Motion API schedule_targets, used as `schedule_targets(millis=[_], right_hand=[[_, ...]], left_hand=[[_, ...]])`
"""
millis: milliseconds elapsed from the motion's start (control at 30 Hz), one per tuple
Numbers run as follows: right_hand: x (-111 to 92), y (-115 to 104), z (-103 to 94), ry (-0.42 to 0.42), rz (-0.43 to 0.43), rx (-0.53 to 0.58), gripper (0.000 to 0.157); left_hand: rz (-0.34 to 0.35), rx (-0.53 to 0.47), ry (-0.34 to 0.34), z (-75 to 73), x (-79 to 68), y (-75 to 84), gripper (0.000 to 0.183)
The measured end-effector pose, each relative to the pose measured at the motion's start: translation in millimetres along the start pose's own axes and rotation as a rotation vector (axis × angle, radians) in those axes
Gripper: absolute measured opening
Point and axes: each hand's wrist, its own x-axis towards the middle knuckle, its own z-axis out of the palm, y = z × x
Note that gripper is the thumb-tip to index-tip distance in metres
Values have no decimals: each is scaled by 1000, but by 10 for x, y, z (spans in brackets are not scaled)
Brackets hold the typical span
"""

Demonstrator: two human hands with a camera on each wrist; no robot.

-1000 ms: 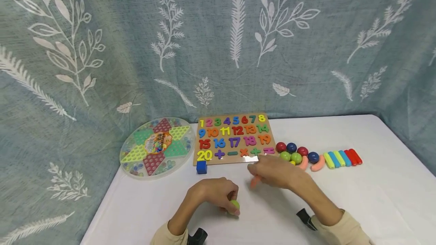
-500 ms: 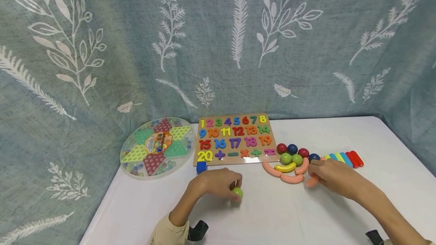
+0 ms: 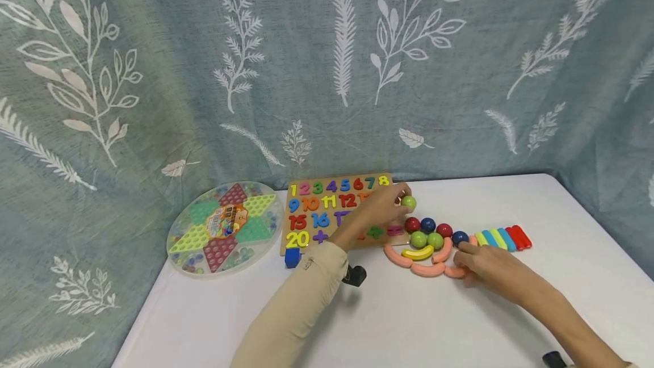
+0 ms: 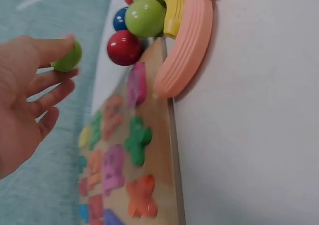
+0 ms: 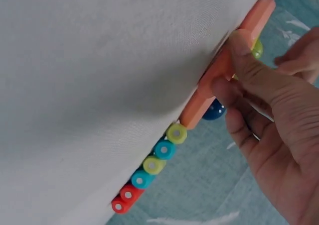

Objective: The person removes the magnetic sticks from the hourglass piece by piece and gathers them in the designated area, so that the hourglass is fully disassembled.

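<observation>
In the head view my left hand (image 3: 380, 209) pinches a green ball (image 3: 408, 203) over the right end of the number board (image 3: 327, 254). The left wrist view shows this ball (image 4: 70, 56) between thumb and fingertips, away from the other balls. Low on the table, my right hand (image 3: 487, 271) has thumb and fingers on a pink sausage-shaped piece (image 3: 454, 272) at the end of a curved pink row. Its thumb lies across the pink piece (image 5: 219, 65) in the right wrist view. Red, blue and green balls (image 3: 435, 240) and a yellow curved piece (image 3: 418, 253) sit inside the row.
Yellow, blue and red sticks (image 3: 503, 238) lie side by side at the right. A blue cube (image 3: 292, 258) stands before the board's left corner. Further left, a round star-pattern game board (image 3: 225, 229) leans at the back against the patterned curtain (image 3: 306, 72).
My left hand has carried the green ball from the near middle up and right. My right hand went right with a pink piece, which now meets the row. The head view has shifted slightly.
</observation>
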Motion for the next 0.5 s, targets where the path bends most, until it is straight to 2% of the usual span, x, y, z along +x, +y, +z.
schedule_targets(millis=[100,233,367,500], right_hand=[[0,-34,1,25,-22,-9,28],[1,-72,11,59,-43,-19,28],[-18,-85,12,83,-49,-20,30],[-35,-73,-2,129,-78,-34,31]], left_hand=[[-48,85,16,61,121,-29,34],[-126,189,6,119,161,-80,37],[-170,177,-23,151,133,-150,38],[-142,141,-40,168,126,-263,38]])
